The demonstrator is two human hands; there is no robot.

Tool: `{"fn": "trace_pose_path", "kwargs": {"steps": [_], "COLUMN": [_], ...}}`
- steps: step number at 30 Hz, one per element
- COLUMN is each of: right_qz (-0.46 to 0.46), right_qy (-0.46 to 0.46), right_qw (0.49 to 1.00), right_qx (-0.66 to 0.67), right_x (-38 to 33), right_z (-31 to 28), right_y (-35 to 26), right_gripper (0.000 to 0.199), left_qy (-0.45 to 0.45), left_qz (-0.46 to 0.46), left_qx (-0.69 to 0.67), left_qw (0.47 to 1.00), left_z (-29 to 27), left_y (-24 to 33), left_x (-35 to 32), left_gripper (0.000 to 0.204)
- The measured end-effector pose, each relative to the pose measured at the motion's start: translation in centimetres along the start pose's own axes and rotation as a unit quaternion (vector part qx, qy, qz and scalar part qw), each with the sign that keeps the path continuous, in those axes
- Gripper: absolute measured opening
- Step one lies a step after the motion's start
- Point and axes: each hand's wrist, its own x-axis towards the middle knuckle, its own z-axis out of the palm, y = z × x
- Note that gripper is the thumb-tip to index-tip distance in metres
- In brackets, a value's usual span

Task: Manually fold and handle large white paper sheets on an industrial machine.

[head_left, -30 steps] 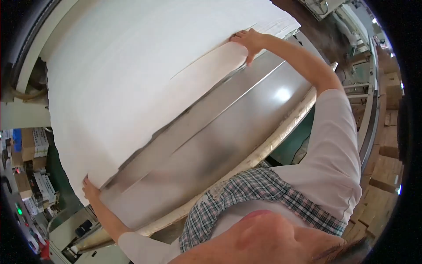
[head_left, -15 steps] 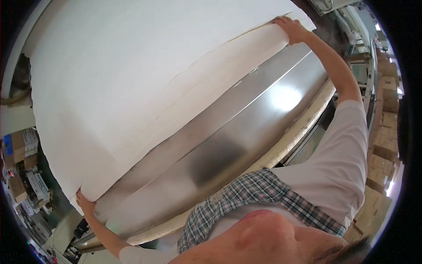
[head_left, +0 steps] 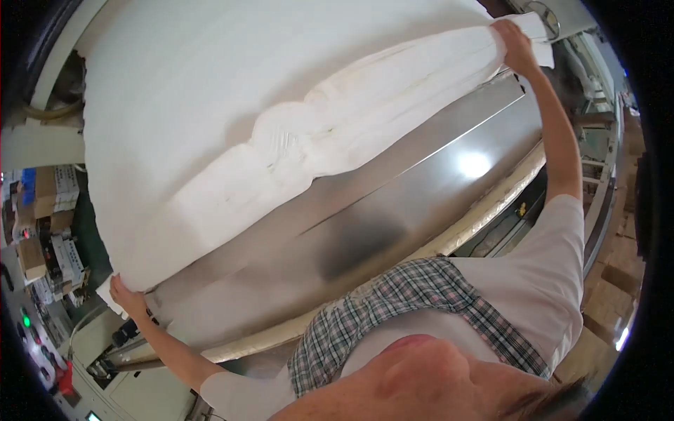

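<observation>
A large white sheet of fabric (head_left: 246, 91) lies spread over a long shiny metal table (head_left: 393, 210). Its near edge is bunched into a thick wrinkled fold (head_left: 330, 133) running from lower left to upper right. My left hand (head_left: 126, 295) grips the sheet's corner at the lower left end. My right hand (head_left: 512, 42) is stretched out far to the upper right and grips the other end of the bunched edge.
The table has a pale padded front rim (head_left: 456, 231). Stacked cardboard boxes (head_left: 49, 224) stand at the left, a machine panel with a green light (head_left: 27, 321) at lower left. Metal framework (head_left: 597, 140) runs down the right side.
Both hands have moved farther apart and away from me, pushing the sheet's near edge up the table. The edge, flat before, is now bunched and wrinkled in the middle, baring more metal.
</observation>
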Motion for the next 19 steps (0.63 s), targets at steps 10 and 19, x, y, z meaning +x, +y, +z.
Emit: {"fn": "trace_pose_path", "kwargs": {"steps": [10, 19], "right_qz": [0.099, 0.220], "right_qy": [0.075, -0.225], "right_qw": [0.991, 0.947], "right_qx": [-0.045, -0.065], "right_x": [-8.5, -20.5], "right_z": [-15.2, -10.6], "right_y": [3.8, -4.7], "right_gripper": [0.052, 0.057], "left_qy": [0.068, -0.356], "left_qz": [-0.041, -0.105], "left_qx": [0.115, 0.128], "left_qw": [0.990, 0.920], "left_z": [-15.3, -2.7], "left_y": [-0.6, 5.8], "left_x": [-10.5, -20.6], "left_gripper": [0.064, 0.079]}}
